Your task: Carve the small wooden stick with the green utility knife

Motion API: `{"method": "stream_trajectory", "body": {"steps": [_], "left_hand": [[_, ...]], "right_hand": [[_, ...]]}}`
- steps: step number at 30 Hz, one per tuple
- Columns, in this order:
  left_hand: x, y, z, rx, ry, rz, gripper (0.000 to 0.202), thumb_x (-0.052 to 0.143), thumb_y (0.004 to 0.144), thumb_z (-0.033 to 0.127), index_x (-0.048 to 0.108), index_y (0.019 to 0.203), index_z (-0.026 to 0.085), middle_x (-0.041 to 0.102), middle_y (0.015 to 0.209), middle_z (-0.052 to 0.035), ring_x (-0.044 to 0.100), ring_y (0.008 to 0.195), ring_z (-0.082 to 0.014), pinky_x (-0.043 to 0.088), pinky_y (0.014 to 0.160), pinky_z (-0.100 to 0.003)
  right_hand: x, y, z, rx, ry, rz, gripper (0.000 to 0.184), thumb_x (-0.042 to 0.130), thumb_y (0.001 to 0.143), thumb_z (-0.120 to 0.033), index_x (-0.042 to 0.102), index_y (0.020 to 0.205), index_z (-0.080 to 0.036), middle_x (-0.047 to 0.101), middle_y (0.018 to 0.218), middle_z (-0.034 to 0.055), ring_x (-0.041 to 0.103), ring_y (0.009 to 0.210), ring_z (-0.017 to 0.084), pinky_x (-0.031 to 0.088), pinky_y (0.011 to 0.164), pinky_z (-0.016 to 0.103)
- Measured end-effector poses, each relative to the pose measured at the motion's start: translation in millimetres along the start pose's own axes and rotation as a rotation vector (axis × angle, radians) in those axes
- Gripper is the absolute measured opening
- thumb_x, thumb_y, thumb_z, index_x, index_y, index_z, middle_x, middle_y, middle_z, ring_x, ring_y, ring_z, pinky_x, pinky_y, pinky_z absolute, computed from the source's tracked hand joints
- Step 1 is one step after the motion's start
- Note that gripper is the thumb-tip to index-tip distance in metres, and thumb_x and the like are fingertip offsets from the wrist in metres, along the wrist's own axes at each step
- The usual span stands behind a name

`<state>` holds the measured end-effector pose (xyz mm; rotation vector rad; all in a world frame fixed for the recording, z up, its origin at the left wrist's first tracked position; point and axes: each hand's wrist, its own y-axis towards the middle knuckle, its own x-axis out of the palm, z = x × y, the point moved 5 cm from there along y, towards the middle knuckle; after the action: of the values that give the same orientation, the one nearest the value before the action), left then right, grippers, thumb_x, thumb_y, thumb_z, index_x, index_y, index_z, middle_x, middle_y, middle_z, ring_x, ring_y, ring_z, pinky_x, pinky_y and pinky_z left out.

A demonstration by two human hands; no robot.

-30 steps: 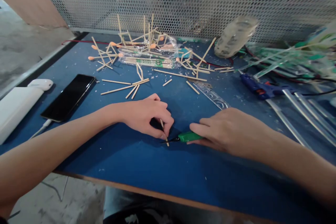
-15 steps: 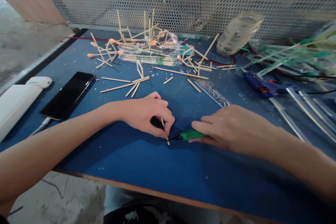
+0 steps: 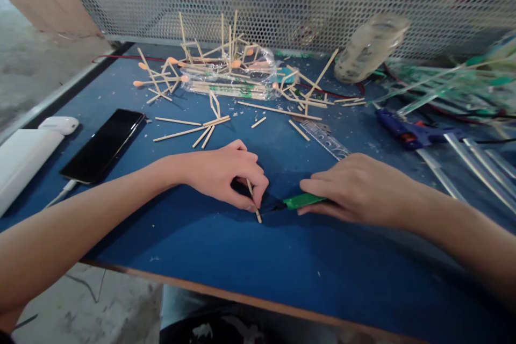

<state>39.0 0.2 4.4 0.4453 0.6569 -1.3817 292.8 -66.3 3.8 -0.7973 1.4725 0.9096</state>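
Observation:
My left hand point(image 3: 231, 177) rests on the blue tabletop, its thumb and fingers pinching a thin wooden stick point(image 3: 258, 214). The stick's lower end sticks out below the fingertips, slanting toward me. My right hand point(image 3: 350, 188) is closed around the green handle of a utility knife point(image 3: 304, 200). The dark blade points left toward the stick's lower end; it is blurred, so I cannot tell whether it touches. Beyond my hands lie loose wooden sticks point(image 3: 177, 133), some joined at angles, and a short cut piece point(image 3: 258, 122).
Stick figures with orange tips surround a plastic packet of sticks point(image 3: 229, 88) at the back. A clear ruler point(image 3: 324, 138), blue glue gun point(image 3: 403, 130), glue sticks point(image 3: 484, 172) and jar point(image 3: 371, 48) lie right. A phone point(image 3: 104, 145) and white power bank point(image 3: 22, 158) lie left.
My right hand has drawn the knife a little to the right and away from me, back from the stick. My left hand holds the stick in the same place.

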Motion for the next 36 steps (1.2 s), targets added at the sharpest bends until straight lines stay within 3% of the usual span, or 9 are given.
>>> {"method": "stream_trajectory", "body": {"steps": [3,7,11,14,19,24,36], "left_hand": [[0.1,0.6,-0.8,0.006,-0.012,0.004,0.023,0.093,0.119,0.047,0.092,0.102,0.032,0.094,0.102,0.0029,0.074,0.097,-0.0184,0.031,0.106,-0.045],[0.2,1.0,-1.3,-0.003,-0.025,-0.012,0.026,0.093,0.119,0.053,0.093,0.103,0.033,0.096,0.103,0.0019,0.075,0.098,-0.0192,0.032,0.105,-0.045],[0.5,0.8,-1.3,0.001,-0.015,-0.019,0.024,0.092,0.118,0.05,0.092,0.102,0.033,0.096,0.103,0.0026,0.074,0.099,-0.0201,0.031,0.106,-0.047],[0.7,0.7,-2.8,0.001,-0.013,-0.012,0.028,0.091,0.118,0.053,0.091,0.1,0.032,0.095,0.102,0.0012,0.074,0.1,-0.0222,0.032,0.106,-0.048],[0.4,0.2,-3.3,0.004,-0.021,-0.002,0.026,0.092,0.117,0.054,0.092,0.102,0.033,0.095,0.1,0.0019,0.075,0.101,-0.0229,0.033,0.107,-0.047],[-1.1,-2.3,-1.9,0.003,-0.051,0.018,0.025,0.094,0.116,0.05,0.091,0.099,0.032,0.097,0.101,0.0032,0.075,0.097,-0.02,0.035,0.113,-0.045],[-3.3,-3.1,-1.4,0.004,-0.034,0.039,0.022,0.097,0.111,0.049,0.093,0.096,0.033,0.092,0.092,0.0028,0.074,0.088,-0.0183,0.04,0.113,-0.044]], "right_hand": [[1.2,-0.2,1.5,0.019,0.05,-0.008,0.069,0.031,0.142,-0.066,0.071,0.1,-0.028,0.073,0.072,-0.0028,0.06,0.057,0.017,0.025,0.062,0.038],[1.0,1.2,6.2,0.045,0.158,0.006,0.066,0.043,0.14,-0.068,0.07,0.095,-0.028,0.07,0.069,-0.0041,0.061,0.057,0.016,0.027,0.061,0.036],[-0.8,2.1,16.0,0.011,0.384,0.032,0.055,0.055,0.139,-0.063,0.071,0.099,-0.028,0.073,0.073,-0.0051,0.064,0.059,0.015,0.034,0.062,0.034],[0.0,2.1,24.1,0.021,0.53,0.017,0.051,0.058,0.138,-0.061,0.07,0.101,-0.028,0.068,0.071,-0.0065,0.059,0.056,0.015,0.035,0.062,0.033],[0.1,2.6,20.5,0.037,0.431,0.025,0.052,0.064,0.136,-0.062,0.069,0.097,-0.028,0.069,0.07,-0.0055,0.06,0.058,0.015,0.034,0.063,0.033],[-3.1,3.7,13.4,0.003,0.34,0.071,0.055,0.058,0.139,-0.061,0.068,0.096,-0.028,0.072,0.07,-0.0055,0.065,0.057,0.014,0.035,0.06,0.032],[2.6,1.9,19.0,0.084,0.395,0.0,0.055,0.058,0.136,-0.066,0.07,0.097,-0.029,0.072,0.07,-0.0039,0.063,0.058,0.017,0.032,0.062,0.035]]}}
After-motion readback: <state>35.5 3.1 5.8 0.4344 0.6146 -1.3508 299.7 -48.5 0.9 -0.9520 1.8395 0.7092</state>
